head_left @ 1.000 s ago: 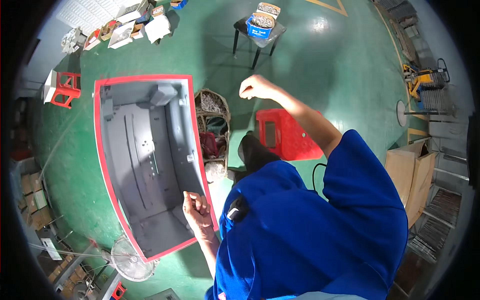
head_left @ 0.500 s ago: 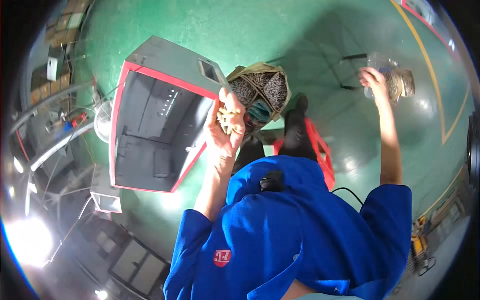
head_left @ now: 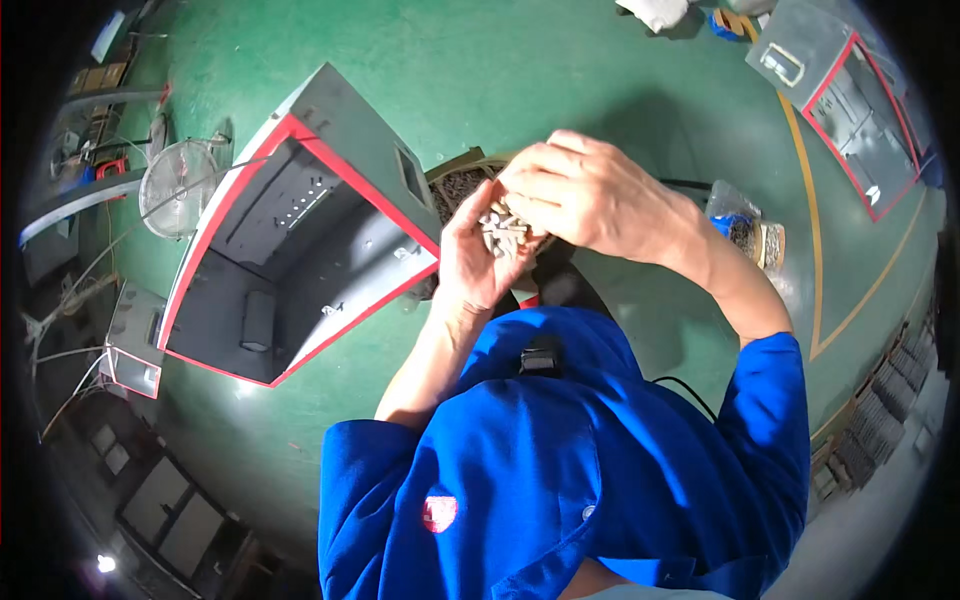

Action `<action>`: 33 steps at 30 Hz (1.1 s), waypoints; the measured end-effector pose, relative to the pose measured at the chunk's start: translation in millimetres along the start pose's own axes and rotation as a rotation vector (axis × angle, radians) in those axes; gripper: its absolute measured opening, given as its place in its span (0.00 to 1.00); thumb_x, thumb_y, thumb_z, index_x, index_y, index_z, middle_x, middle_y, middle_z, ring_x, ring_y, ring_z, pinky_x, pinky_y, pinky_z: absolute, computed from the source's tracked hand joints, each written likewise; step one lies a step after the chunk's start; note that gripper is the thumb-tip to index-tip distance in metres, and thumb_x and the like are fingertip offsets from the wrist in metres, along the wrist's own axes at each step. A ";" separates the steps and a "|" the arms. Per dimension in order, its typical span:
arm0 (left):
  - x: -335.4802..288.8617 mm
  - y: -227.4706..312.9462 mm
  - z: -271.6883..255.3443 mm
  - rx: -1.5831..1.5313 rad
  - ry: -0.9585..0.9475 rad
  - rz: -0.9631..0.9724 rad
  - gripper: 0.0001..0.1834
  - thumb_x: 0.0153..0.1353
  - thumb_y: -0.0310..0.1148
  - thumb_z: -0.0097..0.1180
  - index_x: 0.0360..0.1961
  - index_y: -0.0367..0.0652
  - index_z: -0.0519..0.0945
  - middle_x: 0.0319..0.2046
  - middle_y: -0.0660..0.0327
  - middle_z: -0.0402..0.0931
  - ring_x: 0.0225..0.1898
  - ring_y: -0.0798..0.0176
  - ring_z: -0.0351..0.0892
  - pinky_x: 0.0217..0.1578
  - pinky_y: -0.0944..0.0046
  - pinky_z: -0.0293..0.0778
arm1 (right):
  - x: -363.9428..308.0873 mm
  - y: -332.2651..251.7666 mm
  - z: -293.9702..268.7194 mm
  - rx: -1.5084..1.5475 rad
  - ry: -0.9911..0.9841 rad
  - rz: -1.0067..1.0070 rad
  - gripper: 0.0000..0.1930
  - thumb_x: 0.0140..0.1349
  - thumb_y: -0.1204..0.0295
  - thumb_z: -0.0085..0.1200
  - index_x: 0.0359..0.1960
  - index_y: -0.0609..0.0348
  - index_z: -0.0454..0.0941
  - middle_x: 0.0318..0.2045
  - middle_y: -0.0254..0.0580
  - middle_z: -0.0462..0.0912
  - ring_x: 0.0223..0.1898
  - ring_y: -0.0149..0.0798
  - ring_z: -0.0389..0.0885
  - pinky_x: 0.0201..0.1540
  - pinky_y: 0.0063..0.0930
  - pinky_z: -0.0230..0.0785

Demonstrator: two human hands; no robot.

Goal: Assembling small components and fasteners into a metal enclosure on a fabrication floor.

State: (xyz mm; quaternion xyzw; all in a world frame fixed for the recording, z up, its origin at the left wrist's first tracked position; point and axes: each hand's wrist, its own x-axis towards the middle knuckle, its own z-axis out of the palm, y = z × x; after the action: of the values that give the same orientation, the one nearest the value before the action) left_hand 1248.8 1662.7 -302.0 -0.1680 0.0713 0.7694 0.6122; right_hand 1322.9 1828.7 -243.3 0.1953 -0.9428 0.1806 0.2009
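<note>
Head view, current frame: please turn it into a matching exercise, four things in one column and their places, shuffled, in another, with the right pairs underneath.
Things
1. Small pale cylindrical pieces
2. Large grey box-shaped cabinet with a red rim
3. Round grey wire-caged fan
4. Bare right hand

Places
A. Toward the picture's left edge, on the cabinet's far side from the hands
B. Reaching in from the right, fingers at the pieces
C. In the cupped palm of the bare left hand
D. Just left of the hands, open side showing

Right pairs: 1-C, 2-D, 3-A, 4-B
</note>
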 end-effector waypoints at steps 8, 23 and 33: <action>-33.2 53.2 -48.5 0.006 0.084 -0.063 0.18 0.65 0.36 0.45 0.50 0.36 0.71 0.44 0.54 0.77 0.45 0.59 0.78 0.48 0.57 0.76 | 76.9 0.9 30.1 0.108 -0.285 -0.125 0.05 0.47 0.70 0.52 0.24 0.57 0.75 0.22 0.35 0.73 0.30 0.35 0.74 0.34 0.28 0.68; -158.6 111.4 -74.7 0.038 0.294 0.092 0.21 0.64 0.35 0.43 0.52 0.28 0.68 0.50 0.43 0.71 0.54 0.47 0.71 0.58 0.50 0.66 | 318.3 213.1 286.3 0.372 -0.206 0.533 0.07 0.40 0.76 0.61 0.25 0.56 0.82 0.26 0.39 0.84 0.30 0.37 0.83 0.36 0.28 0.74; -178.3 126.4 -81.2 -0.004 0.299 0.157 0.21 0.65 0.34 0.41 0.52 0.28 0.68 0.49 0.44 0.72 0.54 0.47 0.71 0.57 0.50 0.67 | 323.6 235.0 285.5 0.293 -0.381 0.511 0.08 0.41 0.76 0.59 0.26 0.63 0.82 0.21 0.42 0.83 0.22 0.32 0.82 0.28 0.24 0.74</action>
State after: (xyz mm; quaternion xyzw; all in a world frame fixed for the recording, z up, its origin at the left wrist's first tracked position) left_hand 1175.2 1443.0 -328.2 -0.2757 0.1727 0.7814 0.5326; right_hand 858.6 1815.1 -403.3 0.0099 -0.9458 0.3190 -0.0604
